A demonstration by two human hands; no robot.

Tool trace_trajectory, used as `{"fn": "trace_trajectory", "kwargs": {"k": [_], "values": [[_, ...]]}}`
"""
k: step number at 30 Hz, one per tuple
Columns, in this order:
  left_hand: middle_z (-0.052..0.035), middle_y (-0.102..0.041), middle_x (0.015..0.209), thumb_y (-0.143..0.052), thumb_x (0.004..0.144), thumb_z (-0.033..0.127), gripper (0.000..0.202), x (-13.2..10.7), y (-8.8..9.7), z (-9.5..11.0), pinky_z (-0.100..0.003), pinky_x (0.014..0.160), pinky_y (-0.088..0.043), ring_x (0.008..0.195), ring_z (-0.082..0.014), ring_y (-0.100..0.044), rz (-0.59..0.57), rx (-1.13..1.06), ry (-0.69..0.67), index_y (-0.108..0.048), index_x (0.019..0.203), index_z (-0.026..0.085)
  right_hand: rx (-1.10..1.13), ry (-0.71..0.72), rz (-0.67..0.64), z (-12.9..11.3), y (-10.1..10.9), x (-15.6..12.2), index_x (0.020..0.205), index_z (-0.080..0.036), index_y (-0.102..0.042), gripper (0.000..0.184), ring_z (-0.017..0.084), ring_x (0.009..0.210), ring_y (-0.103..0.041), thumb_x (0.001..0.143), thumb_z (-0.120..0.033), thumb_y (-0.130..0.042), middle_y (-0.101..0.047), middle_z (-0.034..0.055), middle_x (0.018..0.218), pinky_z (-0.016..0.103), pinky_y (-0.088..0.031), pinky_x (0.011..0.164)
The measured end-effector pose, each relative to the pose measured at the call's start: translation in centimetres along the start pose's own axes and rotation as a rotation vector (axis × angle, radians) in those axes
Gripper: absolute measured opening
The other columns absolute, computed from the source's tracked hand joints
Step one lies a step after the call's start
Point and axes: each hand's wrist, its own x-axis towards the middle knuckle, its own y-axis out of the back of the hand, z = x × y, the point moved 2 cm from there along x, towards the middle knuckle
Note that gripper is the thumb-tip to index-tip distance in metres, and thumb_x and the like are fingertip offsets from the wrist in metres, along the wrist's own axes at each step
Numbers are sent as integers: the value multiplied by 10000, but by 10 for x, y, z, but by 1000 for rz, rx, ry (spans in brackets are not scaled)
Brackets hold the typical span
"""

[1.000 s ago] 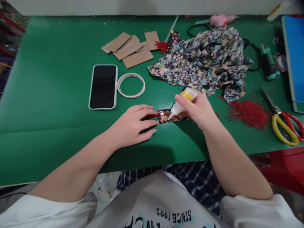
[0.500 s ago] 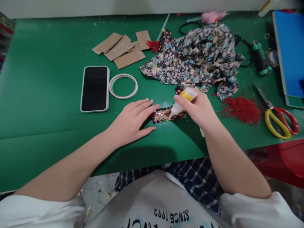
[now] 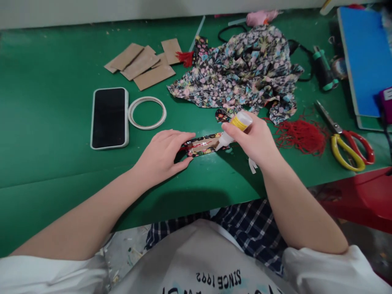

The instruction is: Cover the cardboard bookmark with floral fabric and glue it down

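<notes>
Head view: the right hand's (image 3: 257, 141) grip pinches a small glue bottle (image 3: 226, 140), tilted with its nozzle down on a fabric-wrapped cardboard strip (image 3: 200, 143). The strip lies on the green counter (image 3: 61, 139), near the front edge. The left hand (image 3: 163, 154) rests on the strip's left end, fingers flat and loosely spread, seemingly pressing rather than clasping. A phone (image 3: 109, 117) and a tape ring (image 3: 147, 112) lie just behind.

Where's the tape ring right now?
Head view, left of centre: the tape ring lies flat on the green mat, right of the phone, beyond the left hand.
</notes>
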Motion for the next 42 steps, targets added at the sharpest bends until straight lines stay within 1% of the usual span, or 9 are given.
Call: {"fn": "trace_trajectory", "kwargs": {"k": [6, 12, 17, 21, 25, 29, 38, 40, 42], "values": [[-93, -626, 1100, -552, 821, 336, 457, 0, 0, 0, -392, 905, -426, 1039, -251, -566, 15, -8, 15, -441, 1229, 164, -75, 31, 60, -4, 6, -2, 726, -219, -523, 389, 120, 578, -438, 691, -592, -629, -504, -16, 634, 272, -340, 541], [-89, -633, 1085, -565, 809, 342, 466, -2, 2, -3, -401, 881, -443, 1013, -255, -585, 41, -9, 27, -441, 1224, 169, -149, 105, 97, -5, 17, -8, 748, -225, -540, 351, 130, 605, -483, 694, -555, -649, -552, -16, 652, 278, -372, 561], [-88, -638, 1085, -570, 802, 340, 463, -3, 4, -4, -412, 881, -449, 1010, -257, -593, 43, -4, 47, -453, 1217, 171, -201, 106, 149, -2, 22, -9, 750, -227, -549, 333, 148, 648, -522, 713, -545, -640, -591, 5, 704, 294, -398, 587], [-87, -638, 1091, -575, 800, 349, 471, -3, 5, -4, -414, 896, -450, 1024, -257, -588, 31, -16, 58, -451, 1219, 172, -232, 89, 181, 1, 26, -9, 752, -225, -548, 359, 145, 622, -524, 710, -574, -625, -591, 9, 702, 303, -405, 573], [-92, -629, 1106, -577, 798, 361, 478, -4, 6, -6, -406, 907, -452, 1042, -256, -578, 17, -8, 85, -458, 1217, 164, -279, 96, 173, 6, 32, -10, 736, -218, -549, 377, 140, 590, -518, 707, -588, -618, -586, 4, 678, 302, -403, 551], [-93, -626, 1115, -587, 793, 359, 474, -5, 6, -6, -394, 917, -452, 1045, -250, -576, 25, -5, 71, -474, 1211, 165, -279, 98, 132, 11, 35, -11, 728, -215, -552, 357, 137, 578, -508, 718, -565, -619, -576, -7, 655, 297, -401, 547], [-87, -627, 1098, -580, 798, 370, 465, -5, 5, -7, -396, 911, -450, 1034, -248, -576, 12, 4, 67, -479, 1206, 172, -152, 22, 58, 17, 28, -12, 705, -198, -557, 347, 109, 553, -468, 699, -531, -654, -546, -17, 628, 253, -354, 491], [-86, -629, 1090, -580, 798, 369, 461, -4, 5, -7, -395, 914, -447, 1035, -248, -575, 9, 4, 63, -481, 1203, 172, -38, -25, 3, 18, 24, -11, 700, -195, -559, 352, 89, 518, -442, 692, -531, -664, -518, -28, 593, 236, -333, 458], [-86, -626, 1088, -578, 800, 365, 456, -4, 5, -7, -394, 917, -445, 1039, -247, -572, 3, 1, 59, -481, 1202, 171, 160, -96, -48, 19, 20, -11, 691, -198, -551, 359, 66, 453, -394, 696, -541, -659, -472, -45, 541, 219, -287, 403]]}}
